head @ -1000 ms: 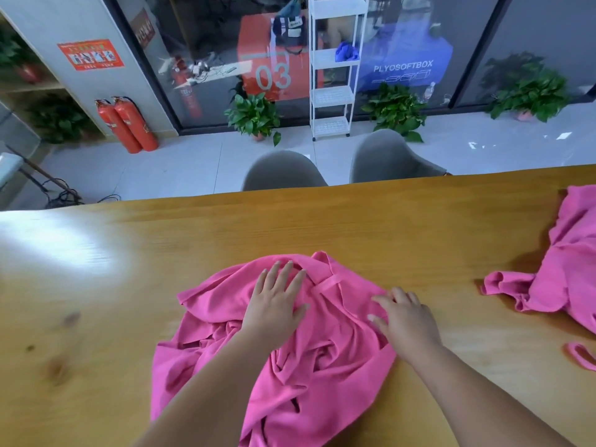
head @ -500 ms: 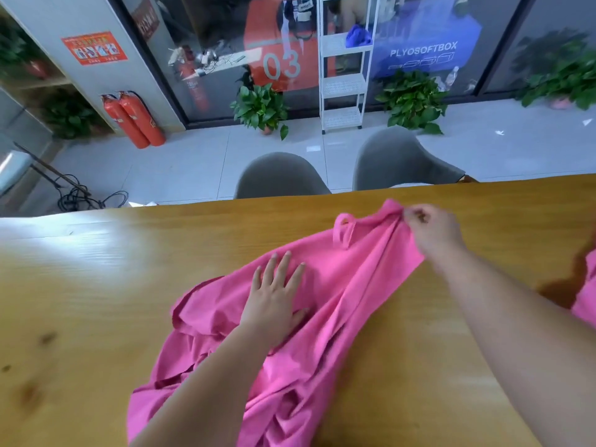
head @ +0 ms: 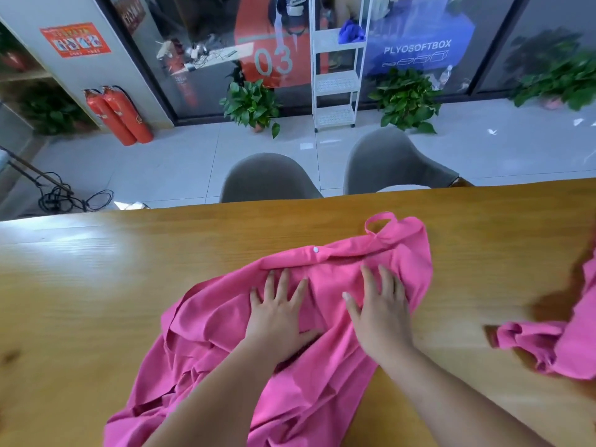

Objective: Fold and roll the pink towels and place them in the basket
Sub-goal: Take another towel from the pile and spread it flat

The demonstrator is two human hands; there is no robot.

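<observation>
Right, the crumpled pink fabric towel lies on the glossy wooden worktop before me. My left grip and right grip both press flat on it, fingers straight and apart, clasping nothing. A second pink towel lies well apart, rightward.

I am showing two bare forearms, rounded and smooth, with skin uncovered all the way to the wrists. My left hand and my right hand are showing bare as well, and the fingers are carrying short, plain nails.
</observation>
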